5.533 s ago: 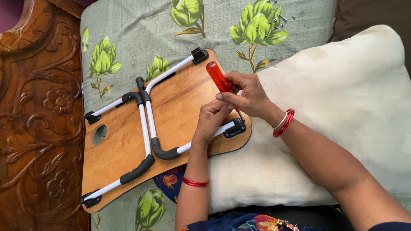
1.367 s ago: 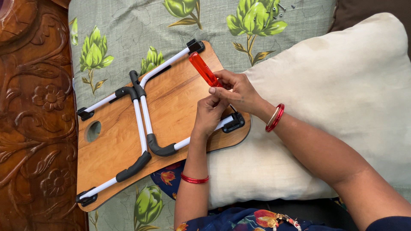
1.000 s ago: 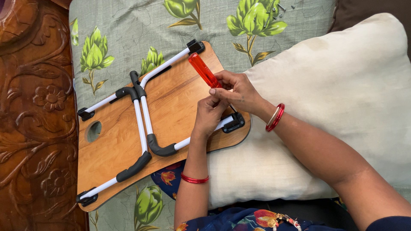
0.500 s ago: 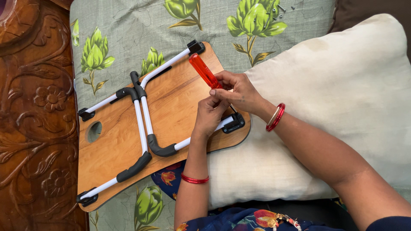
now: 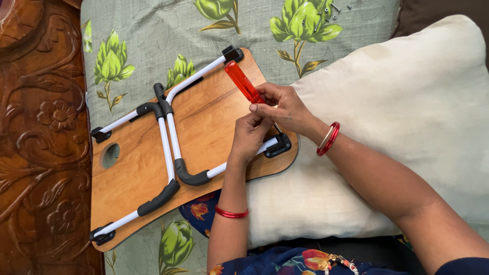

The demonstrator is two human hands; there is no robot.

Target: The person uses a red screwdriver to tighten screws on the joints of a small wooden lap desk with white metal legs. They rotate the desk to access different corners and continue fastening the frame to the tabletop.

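Two folding legs (image 5: 168,147) already lie flat against the underside of the wooden lap table (image 5: 214,122), each with its black brackets on the board. I see four brackets; the work is at the one nearest the cream pillow (image 5: 407,117), the black end bracket (image 5: 279,146). From here I judge three look seated and this last one is in hand, though I cannot tell whether its screw is in or out.

The right hand (image 5: 285,104) is closed round the lower end of the screwdriver (image 5: 243,81), its orange see-through handle tilted up and away; the shaft runs down toward the bracket, mostly hidden. The left hand (image 5: 252,135) pinches with fingertips at the shaft just above the bracket; what it holds, if anything more, is hidden.

The table lies upside down on a green floral bedsheet (image 5: 153,40), its near corner resting on the pillow, beside a carved wooden headboard (image 5: 41,137). A few loose screws (image 5: 336,7) lie on the sheet, well apart.
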